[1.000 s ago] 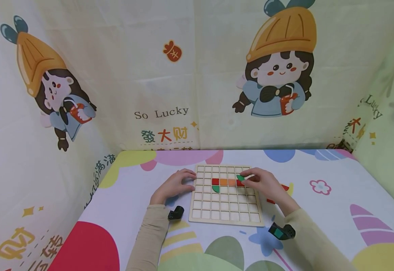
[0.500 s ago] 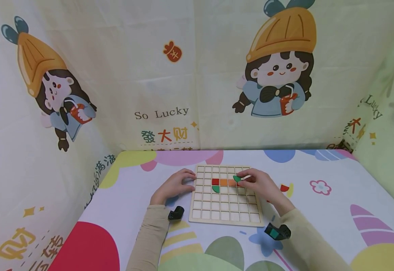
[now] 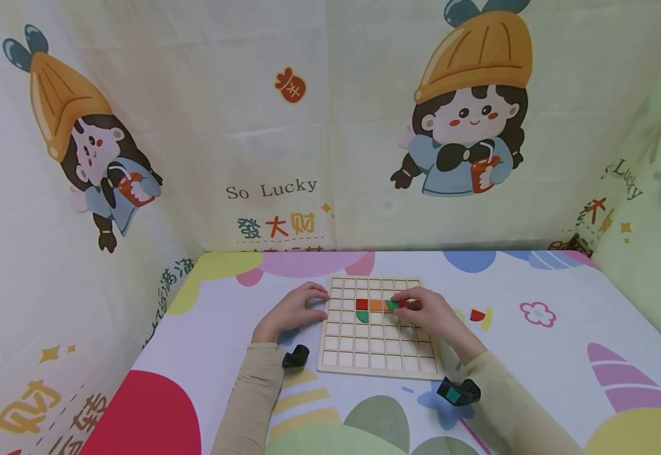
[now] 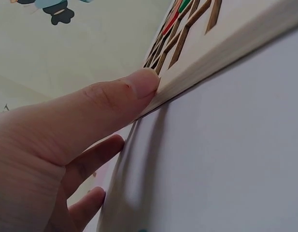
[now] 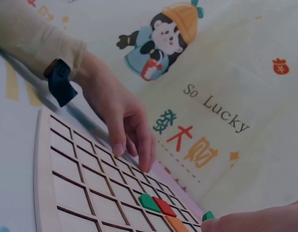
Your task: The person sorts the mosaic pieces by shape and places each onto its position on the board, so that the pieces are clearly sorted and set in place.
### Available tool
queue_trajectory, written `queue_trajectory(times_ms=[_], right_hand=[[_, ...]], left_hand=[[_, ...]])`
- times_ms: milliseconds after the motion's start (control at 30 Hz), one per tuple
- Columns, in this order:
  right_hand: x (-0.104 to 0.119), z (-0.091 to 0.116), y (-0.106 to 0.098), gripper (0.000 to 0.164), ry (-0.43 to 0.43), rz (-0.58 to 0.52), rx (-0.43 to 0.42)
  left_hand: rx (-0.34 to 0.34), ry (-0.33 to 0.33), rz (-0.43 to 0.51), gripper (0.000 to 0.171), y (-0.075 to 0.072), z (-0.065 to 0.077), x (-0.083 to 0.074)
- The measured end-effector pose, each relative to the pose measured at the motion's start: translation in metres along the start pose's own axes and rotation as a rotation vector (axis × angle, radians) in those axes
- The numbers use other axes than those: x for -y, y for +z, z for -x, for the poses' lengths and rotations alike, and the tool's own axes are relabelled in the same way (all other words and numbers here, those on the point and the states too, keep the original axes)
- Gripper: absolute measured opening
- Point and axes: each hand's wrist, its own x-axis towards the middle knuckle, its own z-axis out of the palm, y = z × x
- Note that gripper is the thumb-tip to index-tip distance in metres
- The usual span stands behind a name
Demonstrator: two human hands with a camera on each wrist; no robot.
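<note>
A square wooden grid board (image 3: 378,374) lies on the table. My left hand (image 3: 293,309) rests at its left edge; in the left wrist view the thumb (image 4: 144,83) touches the board's side, fingers loosely bent. My right hand (image 3: 435,316) pinches a green piece with a curved edge (image 3: 392,305) between thumb and fingertips, low over the coloured row. That row holds a red square (image 3: 361,304) and orange squares (image 3: 375,305), with another red piece partly hidden by the right fingertips. Below the red square sits a green quarter-circle piece (image 3: 362,316).
A red curved piece (image 3: 477,315) lies on the tablecloth to the right of the board, partly behind my right forearm. The cloth (image 3: 563,360) is printed with coloured shapes. A fabric backdrop (image 3: 359,126) stands behind the table's far edge.
My right hand has moved left along the coloured row with the green piece, from the red end to over the orange squares. The left hand and board stay put.
</note>
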Motion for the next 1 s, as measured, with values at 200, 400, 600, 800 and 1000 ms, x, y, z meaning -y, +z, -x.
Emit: queue_trajectory(times_ms=[200,400,600,800,1000], right_hand=[[0.001,-0.002,0.007,0.024,-0.015,0.002,0.02],[0.002,-0.003,0.012,0.025,-0.076,0.046,0.012],[0.005,-0.003,0.017,0.024,-0.073,0.054,0.022],[0.007,-0.004,0.021,0.022,-0.057,0.051,0.036],[0.009,-0.004,0.024,0.019,-0.055,0.048,0.042]], left_hand=[[0.004,-0.007,0.0,0.039,0.0,0.0,-0.001],[0.003,-0.006,0.003,0.039,0.0,0.001,-0.001],[0.007,-0.006,-0.011,0.039,0.001,0.0,0.0],[0.009,0.0,-0.029,0.04,0.0,0.0,-0.001],[0.009,0.003,-0.035,0.04,0.001,0.0,0.0]])
